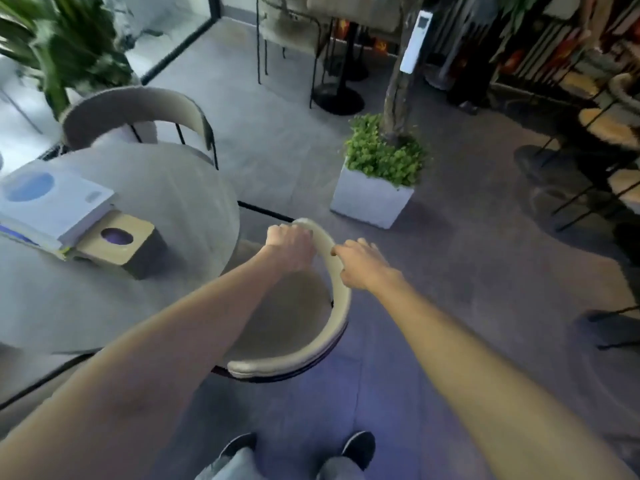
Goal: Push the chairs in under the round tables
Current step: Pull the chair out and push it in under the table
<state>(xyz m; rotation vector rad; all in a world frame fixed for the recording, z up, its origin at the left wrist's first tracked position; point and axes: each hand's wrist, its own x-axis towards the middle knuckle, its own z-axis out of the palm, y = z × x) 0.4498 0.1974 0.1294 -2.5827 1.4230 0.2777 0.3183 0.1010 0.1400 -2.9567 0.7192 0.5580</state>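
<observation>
A cream chair [294, 355] with a curved backrest stands at the right edge of the grey round table [166, 188], its seat partly under the tabletop. My left hand [290, 247] is shut on the top of the backrest near its far end. My right hand [360, 263] grips the same rim just to the right. A second cream chair [138, 112] sits at the table's far side, close against the edge.
On the table lie a stack of white booklets [52, 206] and a wooden tissue box [121, 244]. A white square planter [372, 199] with a small tree stands just beyond the chair. Dark-framed chairs [609, 161] fill the right side. Another table base [337, 98] is further back.
</observation>
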